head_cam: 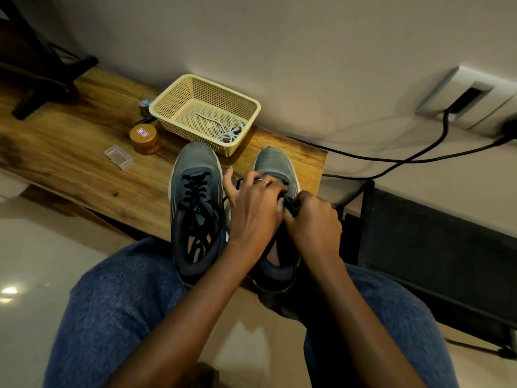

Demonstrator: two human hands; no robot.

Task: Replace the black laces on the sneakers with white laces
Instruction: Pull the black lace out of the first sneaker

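Both hands (282, 208) grip black lace (291, 205) over right sneaker (275, 166).

Almost nothing here can be read. The one label in view is a small sticker on the lid of the amber jar (145, 138), which stands on the counter (70, 152) left of centre in the frame, just beside the cream basket (170, 100). The sticker is white with a red border and carries a few dark-blue marks in its middle, perhaps digits, but they are too small and blurred to make out. The left sneaker (195, 208) shows curved pale stripes on its side and insole, yet no brand name is legible on it.
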